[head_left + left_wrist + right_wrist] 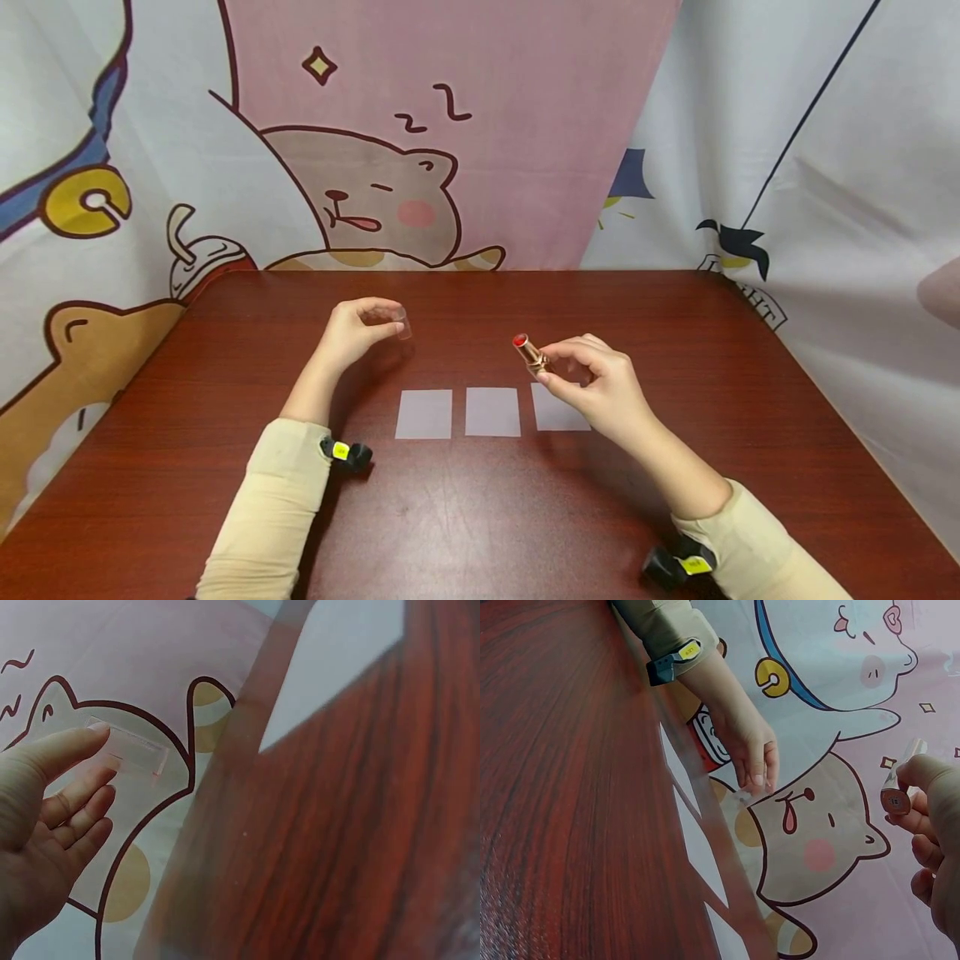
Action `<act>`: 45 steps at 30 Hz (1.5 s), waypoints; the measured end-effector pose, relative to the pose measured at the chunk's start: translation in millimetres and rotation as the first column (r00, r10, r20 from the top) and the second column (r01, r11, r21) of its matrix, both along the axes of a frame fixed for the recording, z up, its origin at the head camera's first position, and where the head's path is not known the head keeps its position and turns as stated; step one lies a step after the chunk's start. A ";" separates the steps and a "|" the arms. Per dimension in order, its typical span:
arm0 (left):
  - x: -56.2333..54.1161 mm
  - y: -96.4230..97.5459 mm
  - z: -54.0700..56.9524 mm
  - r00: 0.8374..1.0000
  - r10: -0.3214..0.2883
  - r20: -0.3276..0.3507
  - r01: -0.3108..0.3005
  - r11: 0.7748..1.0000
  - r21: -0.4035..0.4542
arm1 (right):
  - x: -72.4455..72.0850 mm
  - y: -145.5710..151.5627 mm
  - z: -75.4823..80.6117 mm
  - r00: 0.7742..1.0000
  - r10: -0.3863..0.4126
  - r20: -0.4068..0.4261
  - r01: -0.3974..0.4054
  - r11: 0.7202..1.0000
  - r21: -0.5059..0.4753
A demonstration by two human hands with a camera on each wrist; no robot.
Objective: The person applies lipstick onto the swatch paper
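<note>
My right hand [600, 383] pinches a gold lipstick [529, 353] between thumb and fingers, its red tip tilted up and to the left, above the rightmost paper. In the right wrist view the base of the lipstick [895, 799] faces the camera. A small clear cap [405, 323] is pinched between the thumb and fingers of my left hand [358, 332], over the far left of the table. The left wrist view shows that transparent cap [139, 750] at the thumb tip. Three white paper pieces lie in a row: left paper [423, 414], middle paper [492, 412], right paper [558, 408], partly hidden.
The dark red wooden table [480, 508] runs back to a cartoon-printed cloth [525, 167]. The same kind of cloth hangs at both sides. Black wrist cameras sit on both sleeves, one at the left wrist [348, 454] and one at the right wrist [678, 564].
</note>
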State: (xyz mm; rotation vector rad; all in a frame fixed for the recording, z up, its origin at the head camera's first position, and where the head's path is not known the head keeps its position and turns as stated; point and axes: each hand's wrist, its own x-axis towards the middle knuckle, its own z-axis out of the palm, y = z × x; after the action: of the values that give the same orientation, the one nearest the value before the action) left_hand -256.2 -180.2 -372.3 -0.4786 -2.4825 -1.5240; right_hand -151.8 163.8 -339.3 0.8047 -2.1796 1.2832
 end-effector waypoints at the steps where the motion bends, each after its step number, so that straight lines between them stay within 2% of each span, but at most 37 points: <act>1: -0.4 -0.4 -1.3 1.000 0.003 0.002 -0.003 1.000 -0.008 | 0.1 0.2 0.0 1.000 -0.002 0.002 0.002 1.000 0.002; 9: -2.2 -3.4 -10.1 0.999 0.013 0.036 -0.011 0.999 -0.045 | 13.2 -7.2 17.5 1.000 0.021 -0.015 -0.021 1.000 -0.007; 18: -3.9 -6.6 -17.1 0.996 0.012 0.087 -0.007 0.999 -0.050 | 4.9 -2.4 6.5 1.000 0.009 0.006 -0.009 1.000 0.000; 25: -5.1 -7.9 -23.4 0.993 0.002 0.118 0.005 0.998 -0.061 | 16.6 -8.5 22.4 0.999 0.040 -0.002 -0.040 0.999 -0.003; 29: -5.7 -8.7 -26.4 0.993 0.006 0.120 0.002 0.998 -0.061 | 18.3 -9.7 24.7 0.999 0.042 0.004 -0.043 0.999 0.005; 39: -6.1 -9.5 -26.4 0.994 0.010 0.113 -0.003 0.998 -0.058 | 17.7 -10.0 24.2 0.999 0.049 0.014 -0.049 0.999 0.005; 45: -4.5 -10.5 -18.5 0.995 0.019 0.100 -0.012 0.998 -0.067 | 19.0 -10.1 25.4 0.999 0.040 0.006 -0.040 0.999 0.012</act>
State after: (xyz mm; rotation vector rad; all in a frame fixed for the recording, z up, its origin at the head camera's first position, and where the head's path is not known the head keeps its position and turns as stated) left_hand -260.7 -190.7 -390.8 -0.4014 -2.6133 -1.4996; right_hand -132.8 153.8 -313.9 0.8549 -2.1876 1.2948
